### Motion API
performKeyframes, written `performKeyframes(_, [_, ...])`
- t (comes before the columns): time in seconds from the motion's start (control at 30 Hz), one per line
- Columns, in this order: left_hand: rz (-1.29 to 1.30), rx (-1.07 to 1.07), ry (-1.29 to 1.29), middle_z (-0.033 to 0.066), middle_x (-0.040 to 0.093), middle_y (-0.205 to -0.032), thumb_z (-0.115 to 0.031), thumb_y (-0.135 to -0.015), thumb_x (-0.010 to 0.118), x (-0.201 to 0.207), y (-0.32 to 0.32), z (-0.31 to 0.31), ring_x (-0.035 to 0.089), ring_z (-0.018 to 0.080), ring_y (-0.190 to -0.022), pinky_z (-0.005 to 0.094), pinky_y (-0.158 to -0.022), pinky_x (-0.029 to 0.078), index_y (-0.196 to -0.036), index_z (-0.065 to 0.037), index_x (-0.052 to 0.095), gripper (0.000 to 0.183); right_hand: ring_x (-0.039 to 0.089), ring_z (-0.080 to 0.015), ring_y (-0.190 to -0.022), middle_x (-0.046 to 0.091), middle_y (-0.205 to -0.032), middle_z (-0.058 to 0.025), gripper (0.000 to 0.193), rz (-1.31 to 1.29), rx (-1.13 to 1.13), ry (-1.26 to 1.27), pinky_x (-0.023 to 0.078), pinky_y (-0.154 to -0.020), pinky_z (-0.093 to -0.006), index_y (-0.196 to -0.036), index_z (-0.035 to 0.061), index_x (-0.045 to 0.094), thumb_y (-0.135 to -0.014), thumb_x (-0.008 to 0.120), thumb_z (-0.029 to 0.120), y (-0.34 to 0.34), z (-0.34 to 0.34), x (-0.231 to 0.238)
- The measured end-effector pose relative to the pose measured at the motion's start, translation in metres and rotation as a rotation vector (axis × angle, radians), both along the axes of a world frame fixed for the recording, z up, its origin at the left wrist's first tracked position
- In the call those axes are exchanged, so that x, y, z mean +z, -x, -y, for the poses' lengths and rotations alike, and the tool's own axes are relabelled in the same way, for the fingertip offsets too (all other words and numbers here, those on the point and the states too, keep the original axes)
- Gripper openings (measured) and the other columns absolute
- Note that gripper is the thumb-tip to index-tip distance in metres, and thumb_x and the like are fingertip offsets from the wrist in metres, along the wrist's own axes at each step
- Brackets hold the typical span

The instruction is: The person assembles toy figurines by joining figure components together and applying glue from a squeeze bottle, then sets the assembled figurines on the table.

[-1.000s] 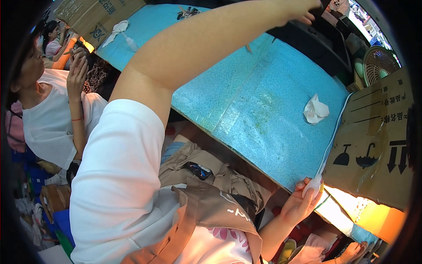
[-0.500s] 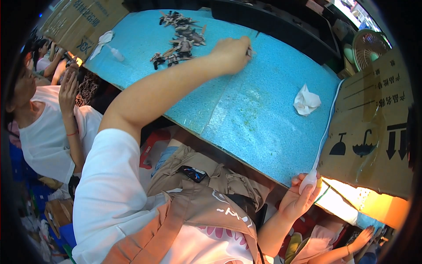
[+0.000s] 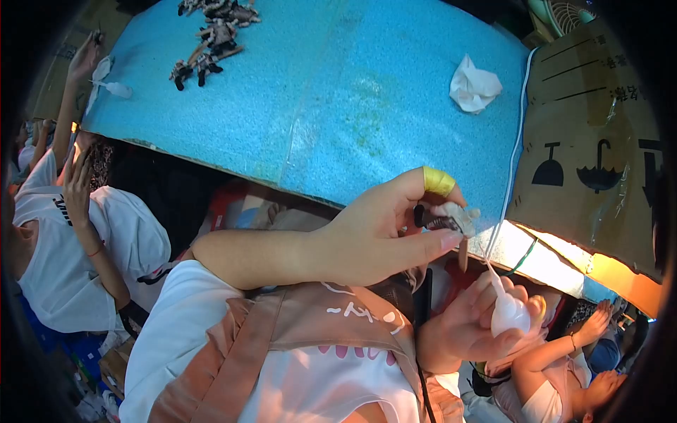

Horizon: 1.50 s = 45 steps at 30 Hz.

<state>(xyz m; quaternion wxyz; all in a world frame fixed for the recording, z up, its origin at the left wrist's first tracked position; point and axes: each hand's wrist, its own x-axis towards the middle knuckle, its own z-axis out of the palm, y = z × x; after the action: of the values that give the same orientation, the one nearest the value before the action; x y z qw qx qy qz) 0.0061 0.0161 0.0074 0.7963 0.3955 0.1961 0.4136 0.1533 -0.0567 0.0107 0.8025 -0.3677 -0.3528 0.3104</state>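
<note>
Between the fingers and thumb of my left hand (image 3: pixel 395 236) is a small figurine (image 3: pixel 451 220), pale and dark, with a thin brownish piece sticking down from it. Yellow tape (image 3: pixel 438 182) wraps one finger of that hand. My right hand (image 3: pixel 458 328) is closed round a white squeeze bottle (image 3: pixel 509 317), whose thin nozzle points up, just below the figurine. The nozzle tip and figurine look close, but I cannot tell whether they touch. Several similar figurines (image 3: pixel 220 34) lie clustered at the far left of the blue tabletop (image 3: pixel 303 106).
A crumpled white tissue (image 3: pixel 474 84) lies on the table's right part, beside a white cord (image 3: pixel 520 134). The large cardboard box (image 3: pixel 585 141) borders the right side. Another small bottle (image 3: pixel 117 89) is at the far left. Co-workers sit at left (image 3: pixel 77 247) and lower right (image 3: pixel 557 359).
My left hand has come back from the far side of the table toward my right hand, now showing a figurine. The right hand still holds the bottle. The head view has shifted downward.
</note>
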Motion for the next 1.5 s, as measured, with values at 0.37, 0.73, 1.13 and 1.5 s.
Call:
performKeyframes(0.37, [-0.272, 0.182, -0.458, 0.0085, 0.046, -0.101, 0.005, -0.079, 0.061, -0.004, 0.002, 0.001, 0.047, 0.0147, -0.092, 0.0267, -0.080, 0.038, -0.106, -0.002, 0.045, 0.032, 0.031, -0.0137, -0.052, 0.037, -0.062, 0.0017, 0.017, 0.489, -0.124, -0.193, 0.024, -0.055, -0.0317, -0.097, 0.0137, 0.044, -0.084, 0.054, 0.019, 0.004, 0.014, -0.003])
performKeyframes(0.73, [-0.366, 0.215, -0.619, 0.0125, 0.047, -0.102, 0.003, -0.076, 0.064, -0.001, 0.006, -0.003, 0.049, 0.0195, -0.093, 0.0294, -0.083, 0.038, -0.102, -0.002, 0.047, 0.031, 0.035, -0.0147, -0.050, 0.042, -0.064, -0.0002, 0.016, 0.545, -0.104, -0.180, 0.026, -0.053, -0.0318, -0.102, 0.0140, 0.047, -0.087, 0.051, 0.019, 0.002, 0.016, 0.000])
performKeyframes(1.13, [-0.403, 0.273, -0.688, 0.0123, 0.049, -0.100, 0.003, -0.075, 0.064, -0.001, 0.005, -0.004, 0.051, 0.0186, -0.088, 0.0271, -0.077, 0.041, -0.099, -0.002, 0.050, 0.029, 0.038, -0.0149, -0.049, 0.047, -0.066, -0.0013, 0.016, 0.552, -0.110, -0.191, 0.027, -0.052, -0.0307, -0.100, 0.0143, 0.046, -0.088, 0.051, 0.022, 0.001, 0.017, 0.001])
performKeyframes(1.5, [-0.357, 0.287, -0.650, 0.0125, 0.049, -0.101, 0.005, -0.076, 0.063, -0.004, 0.003, -0.001, 0.051, 0.0157, -0.084, 0.0248, -0.072, 0.040, -0.103, -0.002, 0.047, 0.032, 0.035, -0.0160, -0.053, 0.044, -0.066, -0.0005, 0.014, 0.519, -0.089, -0.186, 0.026, -0.055, -0.0330, -0.097, 0.0132, 0.044, -0.087, 0.051, 0.021, 0.001, 0.018, 0.001])
